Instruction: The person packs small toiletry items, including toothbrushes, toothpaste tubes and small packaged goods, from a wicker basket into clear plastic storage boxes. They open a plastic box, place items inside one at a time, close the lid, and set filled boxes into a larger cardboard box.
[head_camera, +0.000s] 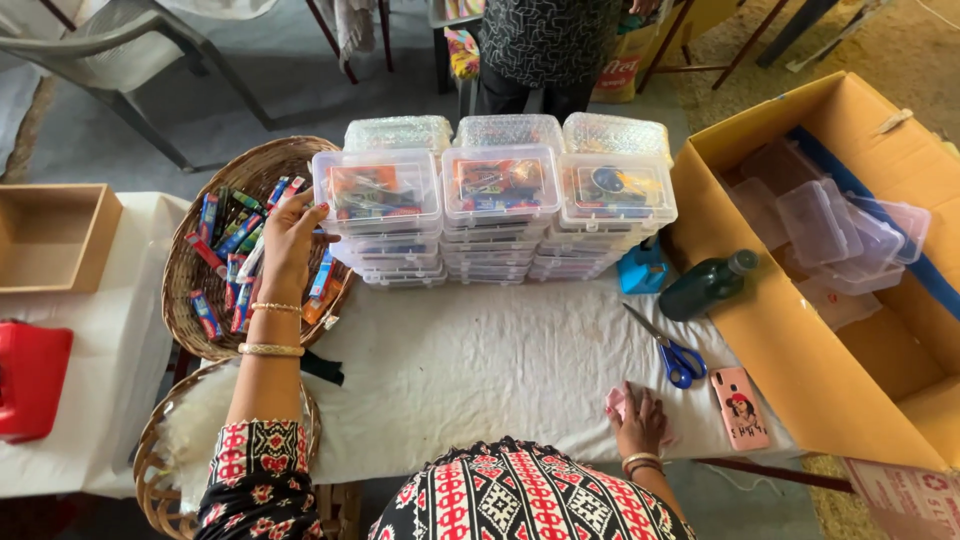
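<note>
The white cloth (480, 360) covering the table lies bare between the near edge and the stacked boxes, leaving open room in the middle; a big cardboard carton (800, 380) crowds the right end, and a wicker basket (185, 290) overhangs the left edge.

The left hand (290, 245) reaches far-left into that basket, fingers bent down among the small packets (232, 255), touching them; whether it grips one cannot be told. The right hand (640, 420) rests near the near edge, palm down and fingers spread flat on a pink cloth (615, 402).

The packets are slim bars in blue, red and green wrappers, heaped in the basket just left of the clear plastic boxes (497, 200). Those boxes stand in three stacks side by side, lids shut, colourful contents showing through, with a bubbly-lidded row behind. Right of the stacks sit a blue tape holder (642, 270) and a dark green bottle (705, 285) lying tilted. Blue-handled scissors (672, 350) and a pink phone (742, 408) lie near the right hand. Empty clear boxes fill the carton.
</note>
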